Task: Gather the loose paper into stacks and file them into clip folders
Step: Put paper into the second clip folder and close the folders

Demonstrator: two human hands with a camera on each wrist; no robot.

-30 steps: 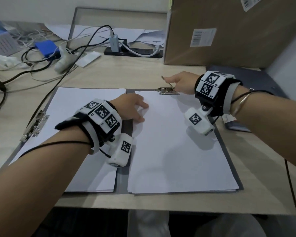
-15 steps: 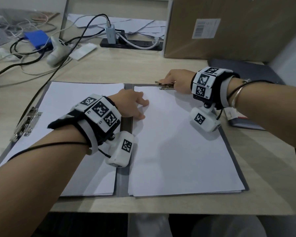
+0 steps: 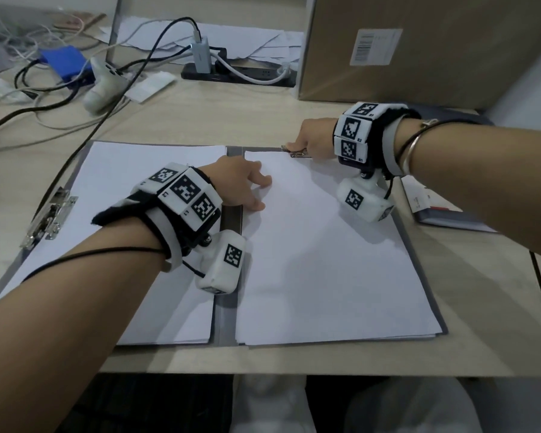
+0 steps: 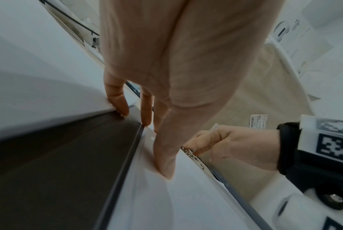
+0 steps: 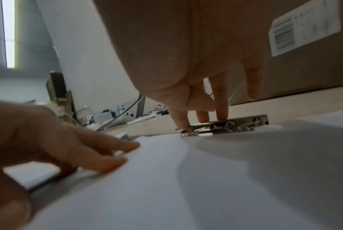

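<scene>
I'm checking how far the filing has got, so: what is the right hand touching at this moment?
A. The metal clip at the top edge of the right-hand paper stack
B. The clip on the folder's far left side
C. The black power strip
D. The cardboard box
A: the right hand has its fingertips pressed down on the metal clip at the top of the right paper stack.

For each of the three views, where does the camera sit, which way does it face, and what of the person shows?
Head: above, looking down at the open folder on the desk; both forearms, left hand and right hand.
Left wrist: along the left hand's fingers resting on paper; the right hand also shows.
Right wrist: low, along the right hand's fingers pressing the clip; the left hand also shows.
Shared: all three show both hands.
</scene>
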